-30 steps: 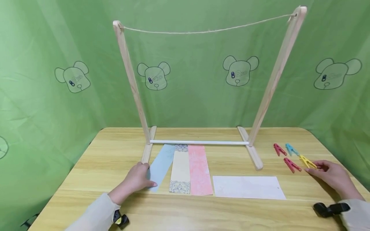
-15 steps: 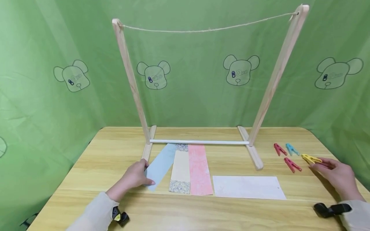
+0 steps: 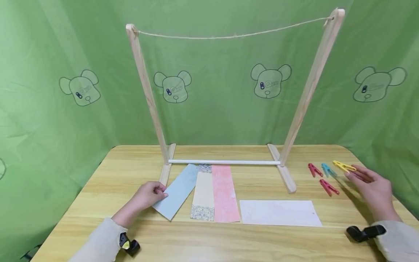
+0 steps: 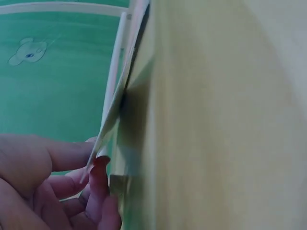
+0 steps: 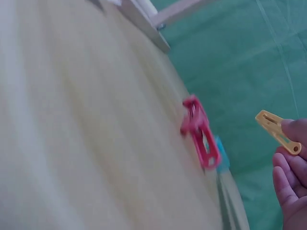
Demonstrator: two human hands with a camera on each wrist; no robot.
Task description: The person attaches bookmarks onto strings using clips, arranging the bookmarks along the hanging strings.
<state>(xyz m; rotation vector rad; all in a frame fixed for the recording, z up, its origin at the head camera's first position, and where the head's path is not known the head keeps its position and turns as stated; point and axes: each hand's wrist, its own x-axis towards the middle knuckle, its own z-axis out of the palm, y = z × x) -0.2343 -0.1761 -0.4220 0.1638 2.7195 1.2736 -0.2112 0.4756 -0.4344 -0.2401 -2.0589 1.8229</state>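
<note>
My left hand pinches the near left part of a light blue paper strip, thumb on top. In the left wrist view that strip appears edge-on between thumb and fingers, raised off the table at the held end. Over at the right, my right hand pinches a yellow clothespin above the table. The right wrist view shows the yellow clothespin between thumb and fingers. A teal clothespin and two pink clothespins, one farther back and one nearer, lie close by.
A wooden frame with a string across its top and a white bar below stands on the table. A cream patterned strip, a pink strip and a whitish strip lie in front.
The right hand has lifted the yellow clothespin off the table, up and slightly left. The left hand has drawn the blue strip's near end to the left and raised it.
</note>
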